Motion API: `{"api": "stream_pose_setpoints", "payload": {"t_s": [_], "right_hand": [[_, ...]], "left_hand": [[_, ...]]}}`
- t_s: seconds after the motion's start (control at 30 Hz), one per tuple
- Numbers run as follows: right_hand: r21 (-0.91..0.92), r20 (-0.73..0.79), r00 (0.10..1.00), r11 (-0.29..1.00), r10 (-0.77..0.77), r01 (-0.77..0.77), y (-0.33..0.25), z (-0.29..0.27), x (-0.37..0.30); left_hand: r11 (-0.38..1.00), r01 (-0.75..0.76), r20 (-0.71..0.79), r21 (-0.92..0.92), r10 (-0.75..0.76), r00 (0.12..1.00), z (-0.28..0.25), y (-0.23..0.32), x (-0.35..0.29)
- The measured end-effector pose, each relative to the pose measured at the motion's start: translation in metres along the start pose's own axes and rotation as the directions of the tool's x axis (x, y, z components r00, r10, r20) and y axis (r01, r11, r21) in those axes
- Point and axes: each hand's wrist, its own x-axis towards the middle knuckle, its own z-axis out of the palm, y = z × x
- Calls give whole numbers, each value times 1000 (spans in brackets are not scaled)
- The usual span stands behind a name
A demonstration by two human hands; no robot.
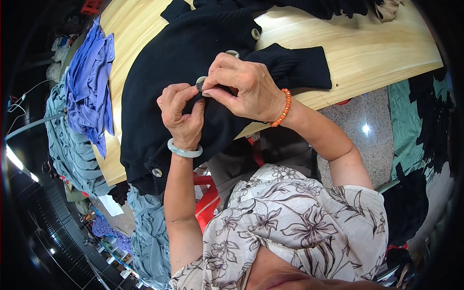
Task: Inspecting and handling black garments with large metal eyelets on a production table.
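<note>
A black knitted cardigan lies spread over the near side of the wooden table. Along its front edge run round, pale-rimmed buttons, one button toward the far end and another button near the bottom hem. Between my two hands a button stands up from the cloth. My left hand is closed, its fingertips pinching the button's left side and the cloth beneath. From the right, my right hand pinches the button's other edge with thumb and forefinger. Whether a thread or needle is there, I cannot tell.
Purple garments hang over the table's left edge, with grey-blue garments below them. More black knitwear lies along the far side of the wooden table. A red stool shows by my legs. Green cloth hangs at the right.
</note>
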Motion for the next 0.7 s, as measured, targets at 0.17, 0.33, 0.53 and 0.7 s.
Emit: {"api": "stream_pose_setpoints", "payload": {"t_s": [0.17, 0.33, 0.53, 0.7], "right_hand": [[-29, 59, 997, 999, 41, -40, -1, -1, 1], [-92, 111, 993, 995, 42, -32, -1, 2, 1], [-9, 81, 994, 997, 80, -79, 1, 0, 3], [59, 109, 983, 986, 148, -155, 2, -3, 5]], "left_hand": [[1000, -5, 2, 2, 5, 1000, 1, -2, 0], [1000, 6, -2, -7, -6, 1000, 1, -3, -2], [995, 44, -1, -89, -44, 999, 1, -5, -2], [994, 43, 3, -101, -43, 999, 0, -4, -1]]}}
